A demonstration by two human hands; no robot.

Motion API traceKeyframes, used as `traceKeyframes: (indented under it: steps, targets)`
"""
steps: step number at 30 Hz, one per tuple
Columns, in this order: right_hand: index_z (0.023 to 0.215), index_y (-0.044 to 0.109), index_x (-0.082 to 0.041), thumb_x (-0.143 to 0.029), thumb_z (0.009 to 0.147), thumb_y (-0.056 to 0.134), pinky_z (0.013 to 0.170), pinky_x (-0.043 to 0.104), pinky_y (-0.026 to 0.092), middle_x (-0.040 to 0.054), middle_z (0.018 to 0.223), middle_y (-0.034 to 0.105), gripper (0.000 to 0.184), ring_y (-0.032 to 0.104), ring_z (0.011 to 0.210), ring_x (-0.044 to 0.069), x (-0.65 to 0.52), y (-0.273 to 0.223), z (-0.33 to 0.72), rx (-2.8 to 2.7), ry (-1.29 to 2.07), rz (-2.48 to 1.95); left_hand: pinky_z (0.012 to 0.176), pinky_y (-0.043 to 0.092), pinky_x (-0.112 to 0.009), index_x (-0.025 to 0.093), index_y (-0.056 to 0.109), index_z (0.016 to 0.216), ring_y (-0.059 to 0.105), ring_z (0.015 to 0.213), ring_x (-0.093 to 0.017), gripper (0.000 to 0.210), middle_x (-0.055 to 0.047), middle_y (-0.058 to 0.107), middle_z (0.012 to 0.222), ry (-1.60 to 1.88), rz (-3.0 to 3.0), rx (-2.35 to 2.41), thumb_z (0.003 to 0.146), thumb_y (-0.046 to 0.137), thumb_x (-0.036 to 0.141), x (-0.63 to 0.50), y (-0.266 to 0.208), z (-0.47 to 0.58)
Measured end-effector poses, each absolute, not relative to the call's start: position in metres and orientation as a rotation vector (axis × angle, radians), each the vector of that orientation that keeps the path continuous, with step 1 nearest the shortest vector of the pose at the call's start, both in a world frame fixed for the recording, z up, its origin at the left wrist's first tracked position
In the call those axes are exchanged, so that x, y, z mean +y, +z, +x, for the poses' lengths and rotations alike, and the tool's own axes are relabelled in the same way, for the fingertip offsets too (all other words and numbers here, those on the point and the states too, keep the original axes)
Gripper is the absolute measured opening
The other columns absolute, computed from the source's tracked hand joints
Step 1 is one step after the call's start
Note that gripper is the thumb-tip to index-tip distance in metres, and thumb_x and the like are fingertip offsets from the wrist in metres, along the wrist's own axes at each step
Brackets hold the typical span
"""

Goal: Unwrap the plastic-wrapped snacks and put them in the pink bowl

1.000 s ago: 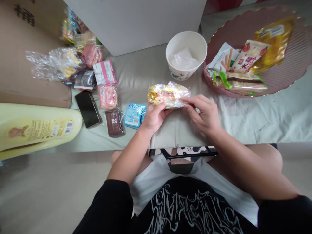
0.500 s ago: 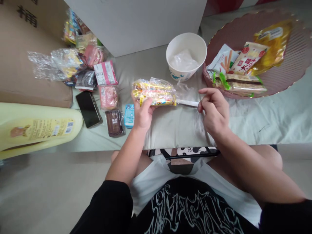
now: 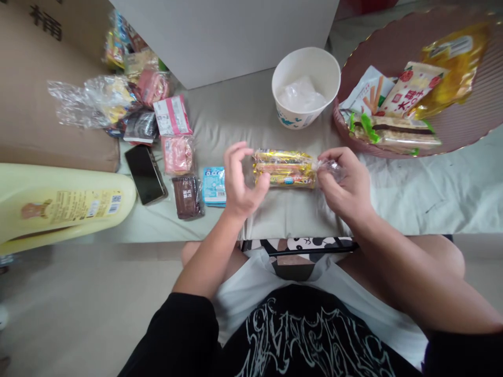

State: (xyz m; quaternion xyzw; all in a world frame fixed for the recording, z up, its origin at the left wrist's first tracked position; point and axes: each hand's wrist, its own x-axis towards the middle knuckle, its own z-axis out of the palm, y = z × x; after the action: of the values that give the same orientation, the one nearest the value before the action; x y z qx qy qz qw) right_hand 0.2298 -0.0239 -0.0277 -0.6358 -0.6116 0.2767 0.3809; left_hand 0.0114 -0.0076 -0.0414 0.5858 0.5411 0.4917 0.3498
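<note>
Right hand (image 3: 348, 186) pinches bag (image 3: 286, 168) over creased cloth (image 3: 408, 191) (pale floor (image 3: 126, 293) below).

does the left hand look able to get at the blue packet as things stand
Probably yes: the left hand is open beside the yellow bundle, and the blue packet lies close by, partly hidden by that hand, with nothing seen lying on top.

Right hand (image 3: 349, 184) pinches snack bag (image 3: 285, 168) by its gathered end, in front of tub (image 3: 312, 63); left hand (image 3: 241, 183) spread at opposite end; basket (image 3: 393, 44) right of tub, phone (image 3: 145, 174) left
</note>
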Motion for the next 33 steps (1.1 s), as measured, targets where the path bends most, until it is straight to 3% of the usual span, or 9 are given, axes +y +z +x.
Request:
traceKeyframes:
  steps: [4,9,12,15,18,22,27,30,33]
  targets:
    - [0.1,0.061,-0.023,-0.022,0.082,0.057,0.069,0.035,0.05,0.0031,0.088,0.068,0.019,0.062,0.072,0.018,-0.024,-0.03,0.229,-1.569,0.74,-1.583,0.124,0.036,-0.055,0.023,0.067,0.113,0.051,0.141,-0.037,0.065,-0.013,0.063,0.137,1.085,1.965,1.308,0.065,0.088,0.062,-0.004,-0.05,0.016]
    - [0.1,0.06,-0.024,-0.021,0.081,0.058,0.068,0.036,0.05,0.0024,0.086,0.067,0.02,0.064,0.072,0.019,-0.024,-0.033,0.234,-1.5,0.729,-1.575,0.09,0.059,-0.037,0.023,0.067,0.091,0.073,0.095,-0.018,0.025,-0.004,0.075,0.093,1.34,1.89,1.375,0.097,0.063,0.047,0.001,-0.053,0.008]
    - [0.101,0.061,-0.025,-0.022,0.082,0.058,0.068,0.037,0.049,0.0024,0.087,0.068,0.02,0.063,0.071,0.019,-0.025,-0.033,0.239,-1.475,0.692,-1.586,0.055,0.05,-0.024,0.023,0.063,0.089,0.062,0.056,-0.009,0.028,0.004,0.067,0.067,1.574,1.398,1.377,0.097,0.064,0.05,0.002,-0.044,-0.001]
    - [0.099,0.061,-0.025,-0.022,0.081,0.057,0.066,0.036,0.05,0.0018,0.086,0.069,0.019,0.062,0.069,0.018,-0.024,-0.031,0.243,-1.562,0.565,-1.57,0.039,0.035,-0.021,0.024,0.062,0.086,0.051,0.041,-0.005,0.026,0.009,0.059,0.055,1.62,1.079,1.27,0.089,0.076,0.045,0.0,-0.034,-0.01]
    - [0.101,0.06,-0.025,-0.015,0.078,0.053,0.068,0.035,0.053,0.002,0.086,0.068,0.026,0.067,0.077,0.02,-0.024,-0.026,0.245,-1.743,0.303,-1.44,0.035,0.031,-0.021,0.023,0.064,0.078,0.049,0.037,-0.006,0.015,0.008,0.057,0.051,1.578,1.087,1.167,0.087,0.074,0.031,-0.007,-0.027,-0.019]
    - [0.12,0.057,-0.028,-0.017,0.081,0.057,0.088,0.044,0.058,0.0084,0.116,0.069,0.04,0.069,0.107,0.026,-0.03,-0.017,0.247,-1.923,0.038,-1.194,0.04,0.039,-0.022,0.022,0.064,0.069,0.056,0.042,-0.009,0.016,0.004,0.061,0.053,1.23,1.535,0.917,0.081,0.059,0.014,-0.022,-0.014,-0.03]
    - [0.128,0.057,-0.03,-0.029,0.093,0.065,0.111,0.053,0.041,0.0068,0.129,0.072,0.036,0.062,0.128,0.031,-0.047,-0.001,0.243,-2.333,0.123,-1.094,0.045,0.04,-0.024,0.021,0.06,0.064,0.056,0.044,-0.01,0.02,0.002,0.063,0.051,0.55,1.834,0.718,0.075,0.049,0.009,-0.03,0.009,-0.031]
    - [0.115,0.064,-0.025,-0.017,0.098,0.058,0.103,0.041,0.043,0.0019,0.1,0.079,0.02,0.07,0.101,0.022,-0.051,0.004,0.24,-2.5,0.222,-0.969,0.044,0.037,-0.022,0.02,0.061,0.064,0.054,0.043,-0.008,0.018,0.002,0.066,0.052,0.331,1.765,0.693,0.074,0.051,0.009,-0.03,0.015,-0.028]
    - [0.1,0.067,-0.018,-0.011,0.101,0.051,0.073,0.031,0.042,-0.0018,0.07,0.068,0.017,0.057,0.063,0.015,-0.051,0.006,0.241,-2.595,0.34,-0.852,0.044,0.042,-0.019,0.018,0.072,0.083,0.061,0.046,-0.009,0.013,-0.001,0.076,0.063,0.064,1.611,0.625,0.079,0.06,0.017,-0.031,0.017,-0.029]
